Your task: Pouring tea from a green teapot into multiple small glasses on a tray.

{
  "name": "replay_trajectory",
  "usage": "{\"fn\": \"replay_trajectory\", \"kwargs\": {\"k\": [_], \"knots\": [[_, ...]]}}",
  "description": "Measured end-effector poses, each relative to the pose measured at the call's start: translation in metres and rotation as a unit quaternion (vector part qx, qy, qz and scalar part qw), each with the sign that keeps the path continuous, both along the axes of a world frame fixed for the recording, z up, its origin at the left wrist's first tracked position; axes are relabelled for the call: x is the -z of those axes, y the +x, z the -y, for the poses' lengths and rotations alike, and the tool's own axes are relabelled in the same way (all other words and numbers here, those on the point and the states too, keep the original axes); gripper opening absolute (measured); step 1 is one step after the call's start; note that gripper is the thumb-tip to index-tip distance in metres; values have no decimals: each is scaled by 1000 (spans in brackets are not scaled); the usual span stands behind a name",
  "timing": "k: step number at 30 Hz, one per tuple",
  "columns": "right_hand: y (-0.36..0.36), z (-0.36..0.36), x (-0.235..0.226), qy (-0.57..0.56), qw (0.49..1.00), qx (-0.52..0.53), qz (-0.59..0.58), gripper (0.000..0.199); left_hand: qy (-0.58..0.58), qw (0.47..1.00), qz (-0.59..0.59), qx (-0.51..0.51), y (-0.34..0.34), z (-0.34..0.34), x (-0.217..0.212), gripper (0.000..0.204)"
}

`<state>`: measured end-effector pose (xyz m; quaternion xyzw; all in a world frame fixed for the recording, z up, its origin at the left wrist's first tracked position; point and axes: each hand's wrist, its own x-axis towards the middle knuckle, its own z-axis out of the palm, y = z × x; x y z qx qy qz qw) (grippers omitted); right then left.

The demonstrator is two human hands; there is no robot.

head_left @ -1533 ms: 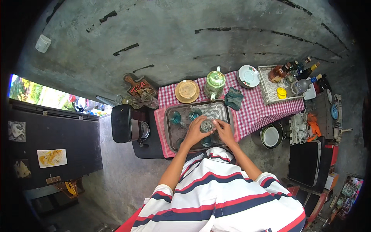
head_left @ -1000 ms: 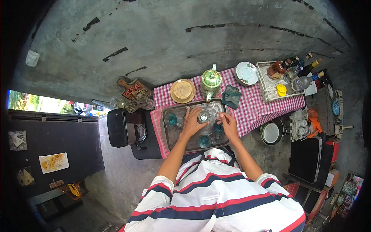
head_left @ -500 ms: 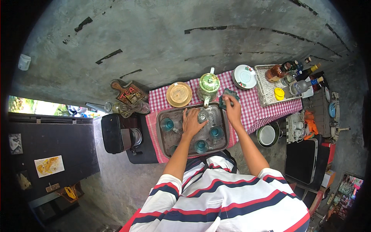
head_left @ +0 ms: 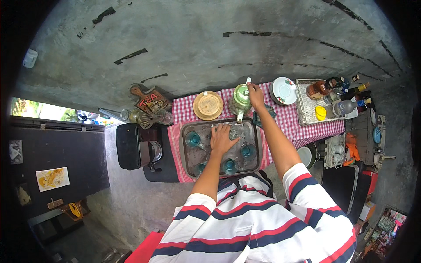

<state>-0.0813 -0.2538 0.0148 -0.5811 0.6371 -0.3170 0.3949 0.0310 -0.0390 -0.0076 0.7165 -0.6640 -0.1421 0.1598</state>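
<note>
A green teapot [head_left: 240,97] stands at the far side of the table, its spout toward me over the tray's rim. My right hand [head_left: 256,95] is closed at its handle; the fingers are partly hidden. My left hand [head_left: 221,139] is over the metal tray [head_left: 215,154], with thumb and fingers around a clear glass [head_left: 236,133]. Several bluish glass cups stand in the tray, including one at the left [head_left: 192,139], one at the right [head_left: 248,151] and one in front [head_left: 229,166]. Beside the teapot, partly behind my right forearm, lies a dark green item [head_left: 268,115].
A round wooden plate [head_left: 208,105] lies left of the teapot. Stacked plates [head_left: 284,90] and a wicker tray [head_left: 302,115] with bottles and a yellow-lidded container stand to the right. A black appliance [head_left: 127,147] is at the left. Pots [head_left: 305,155] sit below the table's right edge.
My right hand has moved from the dark green item up to the teapot's handle. My left hand stays at the clear glass. The whole view has shifted slightly.
</note>
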Motion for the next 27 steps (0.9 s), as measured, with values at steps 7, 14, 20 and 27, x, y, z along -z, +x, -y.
{"fn": "replay_trajectory", "kwargs": {"k": [7, 14, 20, 27], "knots": [[2, 10, 17, 42, 995, -15, 93, 54, 26, 1000, -5, 0, 2, -2, 1, 71], [3, 9, 25, 41, 988, 26, 147, 50, 37, 999, -9, 8, 2, -1, -3, 73], [0, 10, 27, 31, 990, 43, 133, 50, 38, 999, -11, 16, 1, 2, -4, 75], [2, 0, 23, 12, 990, 40, 136, 50, 16, 1000, 0, 13, 3, 0, 1, 78]]}}
